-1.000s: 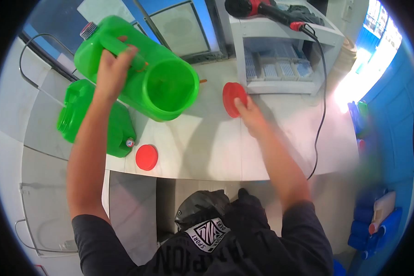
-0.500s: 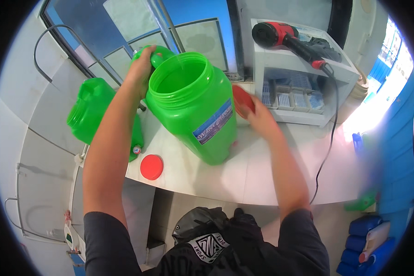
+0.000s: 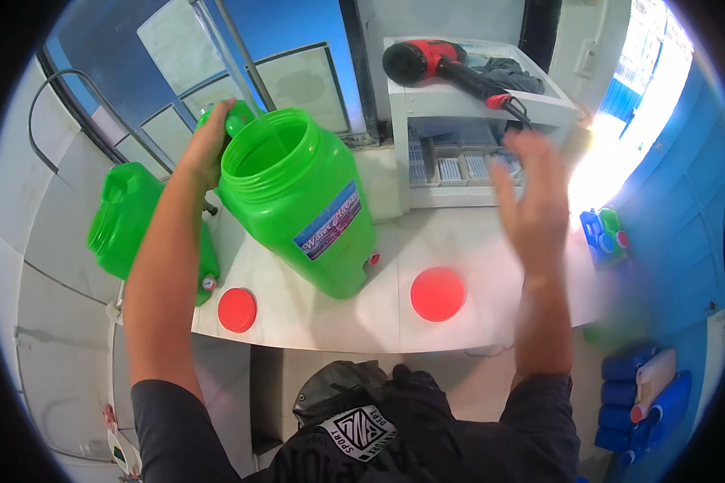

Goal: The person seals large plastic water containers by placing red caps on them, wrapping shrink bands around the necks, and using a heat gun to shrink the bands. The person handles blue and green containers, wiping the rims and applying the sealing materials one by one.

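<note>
A large green plastic water jug (image 3: 278, 201), its wide threaded mouth uncapped, is tilted on the white counter. My left hand (image 3: 209, 149) is closed round the handle at the jug's far left side. A red tap end shows low on its right. My right hand (image 3: 537, 189) is raised over the counter's right part, fingers apart and holding nothing. Below and left of it lies a round red lid (image 3: 437, 294) flat on the counter. Another red lid (image 3: 238, 310) lies left of the jug. Behind my left forearm stands a second uncapped green jug (image 3: 129, 213).
A white cabinet (image 3: 451, 197) stands at the back right, small boxes inside it. On its top rest a red and black heat gun (image 3: 435, 63) with a cord and a dark cloth (image 3: 507, 74). Blue jugs (image 3: 620, 402) are stacked low at the right. A glass window spans the back.
My right hand has let go of the red lid, now flat on the counter, and moved up and right. My left hand keeps its hold on the jug. The whole view has shifted.
</note>
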`<act>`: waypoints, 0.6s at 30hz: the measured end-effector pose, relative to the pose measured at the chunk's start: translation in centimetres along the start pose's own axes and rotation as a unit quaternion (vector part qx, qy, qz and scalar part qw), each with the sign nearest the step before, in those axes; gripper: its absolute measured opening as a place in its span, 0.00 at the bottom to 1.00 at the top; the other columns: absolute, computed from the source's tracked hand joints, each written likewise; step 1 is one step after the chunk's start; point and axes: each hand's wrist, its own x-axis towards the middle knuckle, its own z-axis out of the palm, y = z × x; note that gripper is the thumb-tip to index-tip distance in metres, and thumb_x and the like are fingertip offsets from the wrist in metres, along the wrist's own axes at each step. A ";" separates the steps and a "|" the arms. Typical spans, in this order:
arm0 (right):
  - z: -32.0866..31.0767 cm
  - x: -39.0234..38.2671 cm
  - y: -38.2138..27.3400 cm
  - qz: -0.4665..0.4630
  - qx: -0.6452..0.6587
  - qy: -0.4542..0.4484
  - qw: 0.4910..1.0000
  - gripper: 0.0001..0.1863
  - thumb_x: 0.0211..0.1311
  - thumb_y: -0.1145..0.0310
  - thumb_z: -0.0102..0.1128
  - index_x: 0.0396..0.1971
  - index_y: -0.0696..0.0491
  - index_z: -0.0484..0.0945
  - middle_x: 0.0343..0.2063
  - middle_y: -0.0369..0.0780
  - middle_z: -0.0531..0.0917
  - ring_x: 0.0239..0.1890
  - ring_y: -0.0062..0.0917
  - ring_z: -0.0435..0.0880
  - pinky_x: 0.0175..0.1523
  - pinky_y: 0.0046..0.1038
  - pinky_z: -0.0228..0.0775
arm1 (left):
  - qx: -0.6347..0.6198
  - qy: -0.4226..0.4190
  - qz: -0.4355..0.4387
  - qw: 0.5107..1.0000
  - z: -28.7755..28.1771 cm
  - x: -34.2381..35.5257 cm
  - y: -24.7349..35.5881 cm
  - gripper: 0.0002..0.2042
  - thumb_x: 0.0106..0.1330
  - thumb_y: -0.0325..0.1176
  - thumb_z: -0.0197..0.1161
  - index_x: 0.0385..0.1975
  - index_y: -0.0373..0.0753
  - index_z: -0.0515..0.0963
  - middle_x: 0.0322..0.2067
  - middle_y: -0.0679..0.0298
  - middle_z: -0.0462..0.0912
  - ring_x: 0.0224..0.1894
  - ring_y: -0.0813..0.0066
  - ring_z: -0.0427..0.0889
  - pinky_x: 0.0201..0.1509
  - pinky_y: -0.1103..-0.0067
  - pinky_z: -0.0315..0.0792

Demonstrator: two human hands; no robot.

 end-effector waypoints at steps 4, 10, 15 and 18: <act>-0.2 7.6 2.1 0.113 -0.102 -0.084 0.985 0.26 0.65 0.47 0.64 0.51 0.54 0.80 0.43 0.49 0.85 0.48 0.43 0.84 0.49 0.42 0.75 | 0.232 0.112 0.075 0.963 -2.0 -1.1 0.2 0.27 0.68 0.62 0.59 0.37 0.39 0.79 0.25 0.68 0.75 0.20 0.79 0.70 0.25 0.79 0.66; 2.7 10.4 -0.4 0.124 -0.130 -0.172 0.968 0.32 0.63 0.38 0.61 0.45 0.56 0.79 0.32 0.45 0.87 0.38 0.44 0.87 0.42 0.44 0.76 | 0.213 0.154 0.208 0.942 -8.4 -4.1 -8.8 0.21 0.72 0.53 0.61 0.41 0.37 0.79 0.27 0.69 0.76 0.23 0.83 0.71 0.27 0.82 0.67; 3.3 11.3 -3.8 0.042 -0.026 -0.024 0.998 0.26 0.62 0.45 0.67 0.41 0.56 0.80 0.38 0.43 0.85 0.44 0.38 0.84 0.47 0.37 0.74 | 0.308 0.096 0.158 0.933 -12.5 -8.5 -19.7 0.12 0.68 0.37 0.68 0.43 0.37 0.79 0.31 0.69 0.79 0.34 0.81 0.75 0.38 0.80 0.73; 1.9 8.3 -6.0 0.030 0.144 0.063 0.987 0.18 0.62 0.56 0.71 0.34 0.57 0.79 0.32 0.39 0.81 0.35 0.31 0.78 0.44 0.32 0.71 | 0.306 0.046 0.101 0.946 -14.7 -13.5 -23.8 0.15 0.67 0.38 0.69 0.46 0.36 0.77 0.34 0.66 0.81 0.37 0.79 0.78 0.45 0.79 0.74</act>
